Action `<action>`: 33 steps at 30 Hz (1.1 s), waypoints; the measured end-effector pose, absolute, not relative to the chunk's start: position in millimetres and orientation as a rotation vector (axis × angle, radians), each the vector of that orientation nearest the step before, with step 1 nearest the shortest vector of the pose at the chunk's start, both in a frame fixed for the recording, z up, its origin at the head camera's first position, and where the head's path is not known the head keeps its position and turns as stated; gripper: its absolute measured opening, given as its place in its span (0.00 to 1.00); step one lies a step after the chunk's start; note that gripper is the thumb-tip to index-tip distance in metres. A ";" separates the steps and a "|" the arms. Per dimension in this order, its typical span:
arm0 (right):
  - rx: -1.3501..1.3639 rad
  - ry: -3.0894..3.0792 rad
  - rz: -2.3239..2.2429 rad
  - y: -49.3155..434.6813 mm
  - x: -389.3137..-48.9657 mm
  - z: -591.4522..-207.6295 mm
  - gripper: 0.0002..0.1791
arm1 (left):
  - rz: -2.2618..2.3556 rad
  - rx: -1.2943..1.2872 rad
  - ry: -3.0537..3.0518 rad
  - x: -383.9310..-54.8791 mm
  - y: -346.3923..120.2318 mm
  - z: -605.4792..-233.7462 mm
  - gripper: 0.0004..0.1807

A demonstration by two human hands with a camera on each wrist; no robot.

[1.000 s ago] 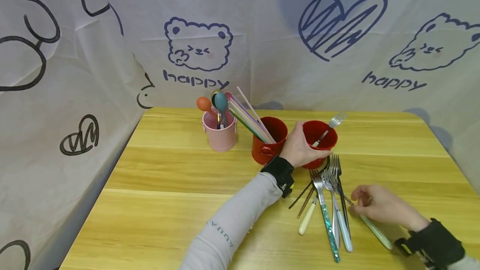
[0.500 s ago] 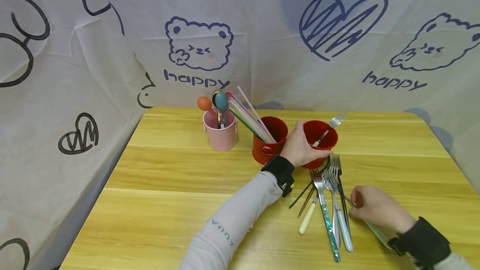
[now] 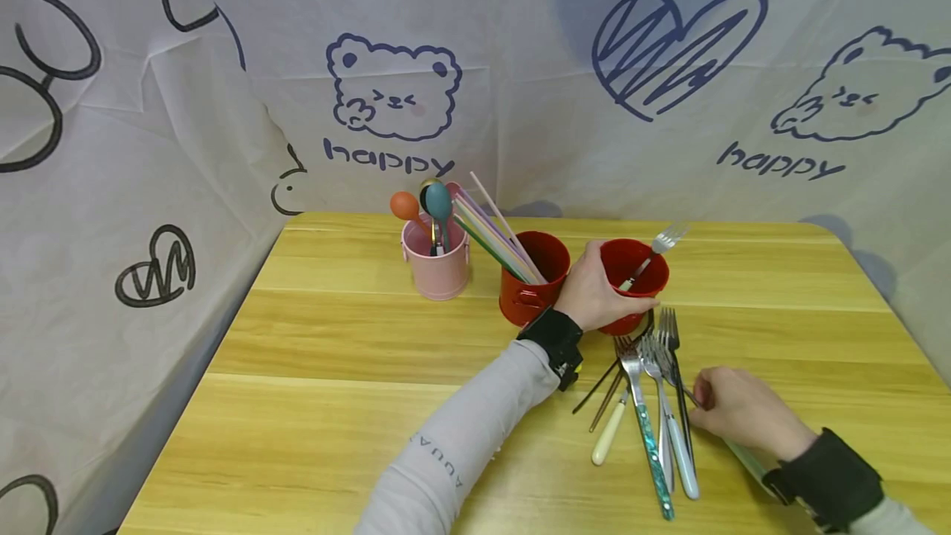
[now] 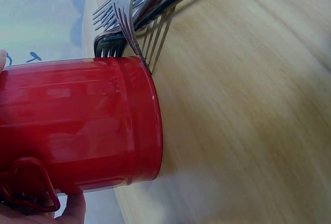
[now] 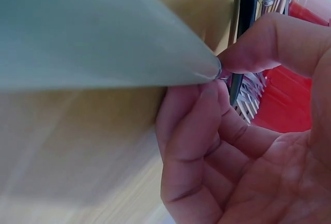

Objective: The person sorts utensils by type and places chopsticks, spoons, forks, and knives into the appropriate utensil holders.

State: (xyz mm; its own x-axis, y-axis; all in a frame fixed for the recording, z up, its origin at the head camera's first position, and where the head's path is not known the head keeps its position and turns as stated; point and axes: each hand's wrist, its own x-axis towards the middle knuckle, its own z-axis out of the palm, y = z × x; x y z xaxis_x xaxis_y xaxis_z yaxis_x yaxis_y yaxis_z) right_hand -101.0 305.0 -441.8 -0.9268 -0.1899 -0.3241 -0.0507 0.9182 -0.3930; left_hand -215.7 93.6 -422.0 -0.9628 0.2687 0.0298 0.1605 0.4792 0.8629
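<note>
My left hand (image 3: 590,294) grips the right-hand red bucket (image 3: 650,277), thumb across its front and fingers round its left side. One fork (image 3: 657,249) with a pale handle leans in that bucket, tines up. In the right wrist view, my right hand (image 5: 222,151) pinches a fork with a pale green handle (image 5: 103,38) at its neck, between thumb and curled fingers. Its head end runs in among the piled forks and is hidden. Beside that hand lie several forks, among them a teal-handled one (image 3: 654,461), a light blue-handled one (image 3: 682,456) and a black one (image 3: 680,403).
Left of the gripped bucket stands another red bucket (image 3: 520,304) holding several coloured straws (image 3: 501,242). Further left, a pink bucket (image 3: 437,275) holds several spoons (image 3: 439,203). A cream-handled utensil (image 3: 609,433) lies on the wooden table (image 3: 312,403). A drawn-on cloth (image 3: 520,64) hangs behind.
My right wrist has swung slightly left and now covers more of the green handle. The black fork has shifted a little to the right. My left hand stays in place on the bucket.
</note>
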 end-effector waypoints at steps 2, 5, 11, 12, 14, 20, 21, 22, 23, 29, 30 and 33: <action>-0.180 2.707 -0.555 305.8 -100.8 -440.7 0.11 | 1.503 0.380 2.605 -215.8 93.7 -421.9 0.48; -0.179 2.691 -0.566 307.1 -100.9 -439.9 0.11 | 1.503 0.382 2.606 -215.8 93.8 -421.9 0.48; -0.160 2.683 -0.572 307.9 -101.8 -439.6 0.11 | 1.499 0.385 2.607 -215.7 94.1 -422.1 0.48; -0.158 2.684 -0.570 308.0 -101.9 -439.4 0.11 | 1.497 0.385 2.607 -215.7 94.1 -422.1 0.48; -0.159 2.683 -0.571 308.2 -101.9 -439.0 0.11 | 1.498 0.386 2.606 -216.1 94.1 -422.4 0.48; -0.145 2.688 -0.575 310.8 -102.2 -438.0 0.10 | 1.492 0.391 2.612 -217.4 94.2 -424.1 0.48; -0.147 2.694 -0.571 311.3 -102.8 -437.9 0.10 | 1.490 0.390 2.614 -217.6 94.3 -424.3 0.48; -0.150 2.701 -0.567 311.7 -103.5 -437.9 0.10 | 1.488 0.388 2.616 -217.6 94.5 -424.4 0.48; -0.153 2.707 -0.563 312.1 -104.4 -438.0 0.09 | 1.487 0.386 2.617 -217.6 94.6 -424.3 0.48; -0.185 2.714 -0.583 314.3 -110.9 -437.8 0.06 | 1.496 0.380 2.610 -217.0 95.0 -423.3 0.49; -0.186 2.715 -0.598 314.5 -112.0 -437.5 0.07 | 1.499 0.379 2.608 -216.9 95.2 -423.3 0.49; -0.182 2.725 -0.646 314.3 -115.5 -436.4 0.11 | 1.504 0.378 2.604 -216.6 95.4 -423.3 0.49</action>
